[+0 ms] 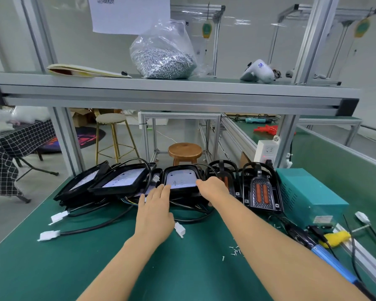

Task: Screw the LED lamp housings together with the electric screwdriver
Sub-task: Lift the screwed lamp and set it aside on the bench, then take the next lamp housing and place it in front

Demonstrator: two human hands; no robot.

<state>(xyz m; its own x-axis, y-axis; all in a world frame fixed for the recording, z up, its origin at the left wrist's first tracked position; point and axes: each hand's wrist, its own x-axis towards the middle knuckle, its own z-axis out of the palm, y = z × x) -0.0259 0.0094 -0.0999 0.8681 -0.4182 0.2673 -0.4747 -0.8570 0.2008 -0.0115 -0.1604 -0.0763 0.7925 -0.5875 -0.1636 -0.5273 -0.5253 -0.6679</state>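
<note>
Left hand fingers: the left hand [154,210] has its fingers [161,192] straight and a little spread; the tips reach the near edge of the middle lamp housing [179,178] and seem to touch it, and nothing is gripped.
Left hand pose: palm down, low over the cables [109,224], forearm coming from the near edge of the counter [52,268].
Right hand fingers: the right hand [213,187] lies at the right near corner of the same housing; its fingers are curled over that edge, but the tips are hidden, so I cannot tell if they really grip it.
Right hand pose: back of the hand up, arm stretched long from the near right corner of the counter.
Lamp housings: a row of black housings along the far edge of the counter; two tilted ones [122,180] at the left, two with orange inserts [262,193] at the right, the middle one with its pale inner plate facing up.
Electric screwdriver: the blue and black screwdriver [319,250] lies near the right edge of the counter, apart from both hands.
Loose screws: some small screws [234,250] lie on the counter just left of the right forearm.
Green box: a green metal box [308,196] stands at the right, beside the housings.
Upper shelf: a clear bag of screws [163,55] stands on the shelf [182,92] above.
</note>
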